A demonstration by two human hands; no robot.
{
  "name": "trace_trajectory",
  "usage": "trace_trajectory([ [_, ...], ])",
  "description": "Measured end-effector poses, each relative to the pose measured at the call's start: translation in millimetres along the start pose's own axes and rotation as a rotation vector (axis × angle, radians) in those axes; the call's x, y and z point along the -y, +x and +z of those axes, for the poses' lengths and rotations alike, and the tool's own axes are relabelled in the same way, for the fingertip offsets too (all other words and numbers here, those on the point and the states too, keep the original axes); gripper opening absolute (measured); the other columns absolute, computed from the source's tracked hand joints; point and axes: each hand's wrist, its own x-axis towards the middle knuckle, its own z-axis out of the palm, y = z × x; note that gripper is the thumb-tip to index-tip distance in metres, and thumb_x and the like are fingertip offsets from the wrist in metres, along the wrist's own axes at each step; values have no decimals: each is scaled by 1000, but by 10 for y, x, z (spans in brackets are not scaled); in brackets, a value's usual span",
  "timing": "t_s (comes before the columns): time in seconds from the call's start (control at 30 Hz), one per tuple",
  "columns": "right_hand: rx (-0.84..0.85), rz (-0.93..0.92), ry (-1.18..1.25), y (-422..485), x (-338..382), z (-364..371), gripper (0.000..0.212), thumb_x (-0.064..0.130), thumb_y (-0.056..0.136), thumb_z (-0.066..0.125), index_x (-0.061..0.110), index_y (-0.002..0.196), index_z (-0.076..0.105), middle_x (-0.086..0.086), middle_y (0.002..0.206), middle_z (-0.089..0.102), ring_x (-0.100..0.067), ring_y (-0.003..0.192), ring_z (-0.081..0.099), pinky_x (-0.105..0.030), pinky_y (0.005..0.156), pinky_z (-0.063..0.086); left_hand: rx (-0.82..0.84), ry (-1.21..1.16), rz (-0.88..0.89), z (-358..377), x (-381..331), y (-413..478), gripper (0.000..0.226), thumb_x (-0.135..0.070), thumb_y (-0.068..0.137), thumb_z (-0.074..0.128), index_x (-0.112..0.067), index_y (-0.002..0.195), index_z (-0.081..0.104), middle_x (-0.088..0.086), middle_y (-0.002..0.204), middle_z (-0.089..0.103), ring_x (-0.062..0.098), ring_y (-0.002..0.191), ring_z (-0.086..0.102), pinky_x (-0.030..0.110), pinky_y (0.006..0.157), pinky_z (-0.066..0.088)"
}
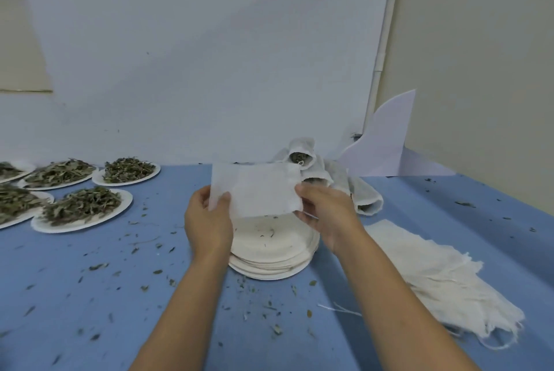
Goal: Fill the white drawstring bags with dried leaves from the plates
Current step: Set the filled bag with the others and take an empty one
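At the frame's centre, the left hand and right hand each pinch a side edge of a flat, empty white drawstring bag, holding it above a stack of emptied paper plates on the blue worktop. Plates heaped with dried leaves sit at the left. Filled bags lie just behind the held one; a pile of flat bags rests at the lower right.
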Motion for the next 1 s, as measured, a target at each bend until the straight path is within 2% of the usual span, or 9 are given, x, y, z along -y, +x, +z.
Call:
trace_trajectory([
  [0.07, -102, -171, -102, 48, -57, 81, 11, 9, 85, 69, 9, 95, 72, -2, 80, 71, -12, 74, 65, -25, 71, 56, -56, 219, 182, -5, 27, -23, 33, -21, 93, 59, -17, 126, 53, 0, 122, 52, 15, 111, 51, 24, 85, 39],
  [0.17, -212, -480, -305, 53, -110, 158, 9, 14, 83, 71, 17, 91, 74, 14, 76, 69, 3, 72, 64, -13, 72, 51, -8, 268, 454, 53, 11, -150, 29, -21, 93, 60, -21, 122, 58, -3, 115, 51, 1, 88, 49, 5, 72, 35],
  [0.23, -200, -631, -416, 8, -142, 196, 7, 14, 83, 71, 19, 87, 74, 17, 75, 69, 7, 71, 62, -7, 67, 46, 64, 272, 584, 115, -13, -220, 27, -21, 91, 62, -24, 118, 61, -8, 110, 48, -2, 83, 50, 2, 70, 36],
  [0.33, -127, -745, -575, -62, -180, 233, 11, 11, 84, 67, 20, 88, 73, 14, 81, 70, 1, 78, 63, -15, 73, 49, 222, 280, 747, 165, -30, -305, 32, -20, 92, 62, -25, 124, 60, -16, 117, 46, -1, 83, 54, 8, 68, 42],
  [0.5, 5, -771, -780, -69, -161, 230, 12, 14, 86, 64, 21, 91, 74, 12, 86, 67, -8, 88, 62, -33, 81, 51, 227, 454, 860, 124, 37, -305, 27, -10, 95, 54, -14, 120, 63, -10, 115, 57, 7, 92, 59, 20, 71, 49],
  [0.6, 62, -832, -887, -57, -154, 207, 13, 14, 90, 60, 19, 94, 71, 12, 89, 63, -8, 90, 58, -22, 82, 45, 175, 519, 835, 110, 38, -253, 15, -7, 92, 58, -6, 105, 67, 1, 97, 62, 17, 81, 60, 27, 67, 48],
  [0.73, 59, -889, -965, -51, -221, 208, 16, 11, 92, 54, 15, 100, 67, 8, 96, 60, -8, 94, 54, -19, 80, 40, 145, 514, 782, 112, 24, -247, 8, -14, 89, 64, -6, 90, 66, -4, 83, 57, 7, 70, 50, 15, 65, 39],
  [0.87, -37, -709, -929, -18, -275, 190, 15, 16, 92, 52, 17, 97, 67, 7, 98, 62, -9, 95, 55, -22, 78, 41, 138, 509, 799, 125, 37, -270, 14, -15, 87, 68, -5, 80, 61, -7, 77, 50, 6, 66, 46, 16, 63, 39],
  [1.0, -22, -478, -640, -23, -219, 193, 21, 17, 89, 55, 29, 81, 70, 19, 86, 66, -3, 88, 59, -14, 73, 41, 155, 570, 700, 103, 83, -209, 10, -14, 88, 65, -9, 83, 59, -8, 80, 50, 8, 69, 47, 13, 62, 36],
])
